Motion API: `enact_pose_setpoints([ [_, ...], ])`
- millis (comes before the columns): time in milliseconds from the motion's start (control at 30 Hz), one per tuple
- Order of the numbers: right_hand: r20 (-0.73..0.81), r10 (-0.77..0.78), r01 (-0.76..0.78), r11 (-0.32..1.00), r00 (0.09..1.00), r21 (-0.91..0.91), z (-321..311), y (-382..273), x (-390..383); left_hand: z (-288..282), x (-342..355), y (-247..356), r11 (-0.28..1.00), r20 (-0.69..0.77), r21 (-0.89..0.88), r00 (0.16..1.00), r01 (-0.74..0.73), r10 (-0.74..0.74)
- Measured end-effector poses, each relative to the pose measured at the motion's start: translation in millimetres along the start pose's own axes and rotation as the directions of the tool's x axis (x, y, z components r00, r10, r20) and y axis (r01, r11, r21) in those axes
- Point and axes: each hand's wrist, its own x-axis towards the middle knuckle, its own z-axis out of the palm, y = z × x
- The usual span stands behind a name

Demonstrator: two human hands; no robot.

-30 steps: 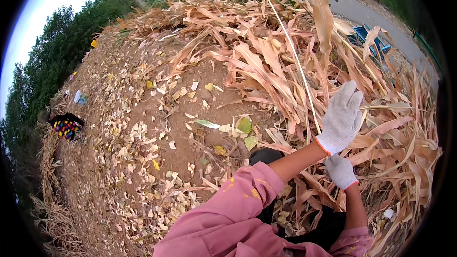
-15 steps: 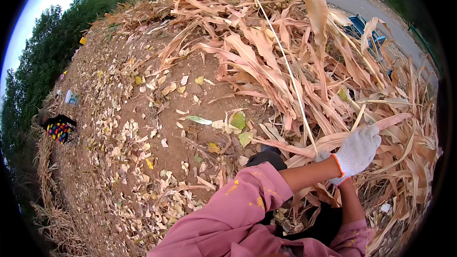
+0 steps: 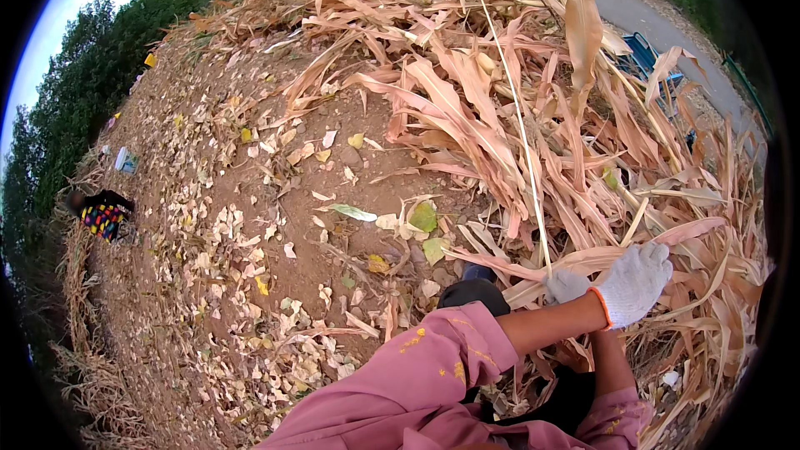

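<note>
My left forearm, in a pink sleeve, crosses over my right one. My left hand (image 3: 637, 285), in a white knit glove with an orange cuff, is at the right, its fingers curled down on dried corn leaves (image 3: 693, 230). Left of it and partly behind my left wrist is my right hand (image 3: 567, 285), gloved too. It is closed around the near end of a long, thin, pale strip (image 3: 527, 150), a cord or a stalk; I cannot tell which. The strip runs away from me over a heap of dried corn stalks (image 3: 467, 104). My right fingertips are mostly hidden.
Bare soil with scattered leaves (image 3: 250, 233) stretches to the left. My dark shoe (image 3: 475, 293) is by the heap. Far left are a person in patterned clothing (image 3: 104, 218) and a white container (image 3: 126, 160). A blue metal object (image 3: 642, 54) stands beside a paved road (image 3: 692, 33) behind the stalks.
The view has shifted a little, so the ground sits lower and further right. More of my right glove shows beside my left wrist. Both hands keep nearly the same places.
</note>
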Motion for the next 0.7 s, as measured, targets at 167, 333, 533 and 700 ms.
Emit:
enact_pose_setpoints([
  [167, -0.554, -0.444, 0.706, 0.517, 0.704, 0.483, -21, -26, 23, 44, 5, -12, 0.990, -0.171, 0.139, 0.985, 0.022, 0.002],
  [333, -0.181, -0.363, 0.405, 0.792, 0.914, 0.458, 9, 4, 45, -4, 3, -9, 0.981, -0.023, 0.163, 0.994, -0.105, 0.110],
  [533, -0.224, -0.491, 0.435, 0.863, 0.842, -0.258, 21, 14, 27, 6, -2, 0, 0.965, 0.134, 0.127, 0.968, -0.229, 0.212],
  [700, -0.123, -0.445, 0.381, 0.856, 0.887, -0.348, 20, 6, 19, 21, -20, 11, 0.886, 0.227, 0.142, 0.886, -0.442, 0.405],
])
